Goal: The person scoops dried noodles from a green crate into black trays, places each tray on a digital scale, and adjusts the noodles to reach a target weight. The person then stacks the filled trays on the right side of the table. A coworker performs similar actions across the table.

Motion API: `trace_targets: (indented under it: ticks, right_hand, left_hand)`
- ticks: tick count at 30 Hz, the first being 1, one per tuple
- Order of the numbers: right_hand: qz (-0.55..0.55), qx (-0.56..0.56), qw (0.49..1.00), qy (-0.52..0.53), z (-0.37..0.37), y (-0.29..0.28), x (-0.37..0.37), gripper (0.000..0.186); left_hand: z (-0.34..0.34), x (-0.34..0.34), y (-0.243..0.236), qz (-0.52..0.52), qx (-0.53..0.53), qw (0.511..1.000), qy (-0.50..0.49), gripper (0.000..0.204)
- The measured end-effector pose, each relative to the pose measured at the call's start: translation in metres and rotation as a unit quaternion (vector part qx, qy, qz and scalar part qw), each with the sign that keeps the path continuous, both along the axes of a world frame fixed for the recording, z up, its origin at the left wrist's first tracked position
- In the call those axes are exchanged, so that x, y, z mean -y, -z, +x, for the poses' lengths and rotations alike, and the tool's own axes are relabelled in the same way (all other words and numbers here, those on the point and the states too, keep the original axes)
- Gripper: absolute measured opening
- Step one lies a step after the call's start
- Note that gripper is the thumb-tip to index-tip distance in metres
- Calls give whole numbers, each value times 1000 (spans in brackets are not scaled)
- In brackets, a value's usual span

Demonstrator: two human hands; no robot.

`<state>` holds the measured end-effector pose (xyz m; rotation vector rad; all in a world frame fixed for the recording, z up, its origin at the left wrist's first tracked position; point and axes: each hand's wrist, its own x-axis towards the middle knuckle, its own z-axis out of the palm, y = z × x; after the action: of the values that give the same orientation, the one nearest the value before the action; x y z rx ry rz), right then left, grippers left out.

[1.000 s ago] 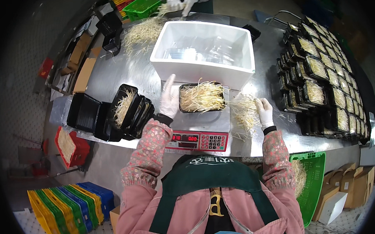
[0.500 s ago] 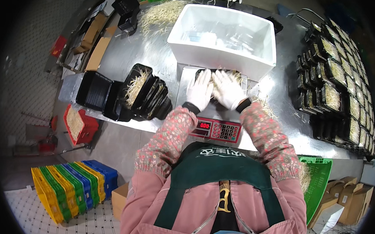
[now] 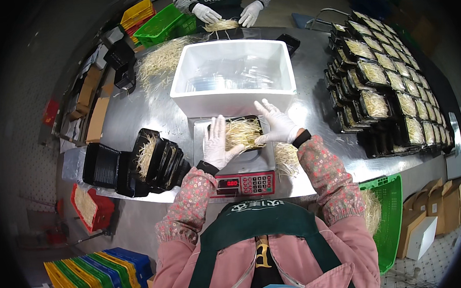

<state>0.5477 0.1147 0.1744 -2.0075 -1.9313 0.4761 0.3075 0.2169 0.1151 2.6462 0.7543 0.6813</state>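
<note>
A black tray of pale bean sprouts (image 3: 241, 131) sits on a weighing scale (image 3: 245, 184) with a red keypad front. My left hand (image 3: 217, 143), in a white glove, rests at the tray's left side, fingers stretched upward. My right hand (image 3: 277, 125), also gloved, is spread at the tray's right side, thumb at the sprouts and fingers raised above them. Neither hand grips anything. Loose sprouts (image 3: 286, 162) lie right of the scale. A white foam box (image 3: 233, 102) holding clear plastic items stands just beyond the tray.
Black trays (image 3: 102, 164), some with sprouts, are stacked at left. Packed trays (image 3: 375, 105) form tall stacks at right. A sprout heap (image 3: 161, 61) lies at far left. A co-worker's gloved hands (image 3: 205, 14) are across the table. Red, green, yellow and blue crates surround the table.
My hands first moved in over the tray, lying close together on the sprouts. They have since parted toward its two sides, the right fingers lifting.
</note>
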Motion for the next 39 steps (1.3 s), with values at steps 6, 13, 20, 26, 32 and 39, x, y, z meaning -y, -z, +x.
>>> trace_targets:
  ticks: [6,13,20,26,32,39]
  right_hand:
    - [-100,-5,994,-36,6,17,-23,88]
    - [-64,154,985,-45,-12,32,-36,14]
    - [37,53,998,-8,22,11,-5,17]
    - [47,-60,993,92,69,6,58,21]
    - [-128,97,979,124,77,68,101,55]
    - [287,-76,954,27,-30,32,9,50]
  left_hand:
    - [32,-19,-18,-21,-175,980,95,91]
    - [41,-19,-7,65,-147,984,76,78]
    - [37,-19,-11,14,-165,984,58,95]
    - [19,-8,-43,-73,-78,994,36,105]
    - [-55,-20,-13,-299,163,937,-80,88]
    - [9,21,14,-81,62,990,-99,65]
